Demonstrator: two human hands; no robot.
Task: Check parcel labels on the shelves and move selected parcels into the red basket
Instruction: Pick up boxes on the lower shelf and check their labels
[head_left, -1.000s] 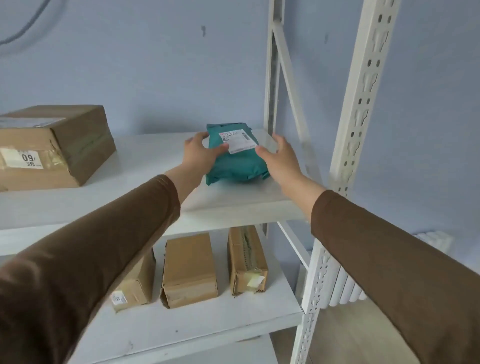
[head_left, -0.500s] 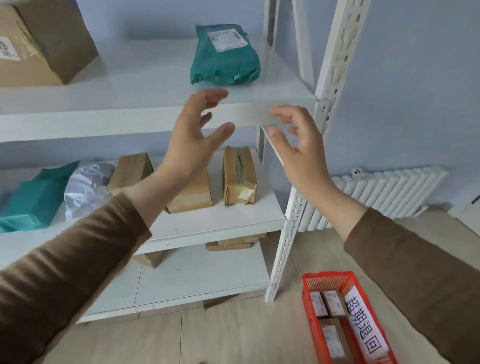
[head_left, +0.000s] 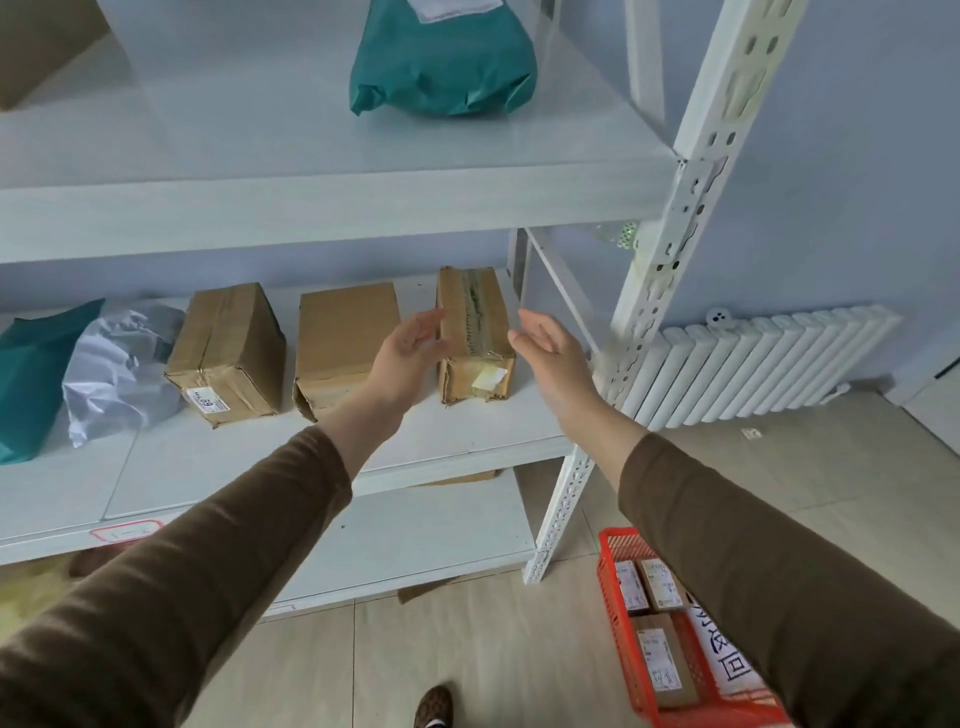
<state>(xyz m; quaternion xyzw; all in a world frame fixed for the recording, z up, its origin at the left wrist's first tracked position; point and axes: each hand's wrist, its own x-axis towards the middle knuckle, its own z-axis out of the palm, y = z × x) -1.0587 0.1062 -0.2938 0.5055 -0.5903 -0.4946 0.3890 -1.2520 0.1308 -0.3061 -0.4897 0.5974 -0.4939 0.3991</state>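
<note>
Narrow taped parcel (head_left: 475, 338) | rightmost box on the middle shelf (head_left: 467, 436), small label on its near end | left hand (head_left: 410, 353) and right hand (head_left: 550, 353) empty, fingers spread, flanking it, contact unclear | advice: grip both long sides, draw it forward, tilt label up, then red basket (head_left: 613, 597) if selected.

Pale blue wall (head_left: 857, 156), white radiator (head_left: 769, 364) along it, beige tiled floor (head_left: 493, 649), white metal shelving upright (head_left: 670, 249).
</note>
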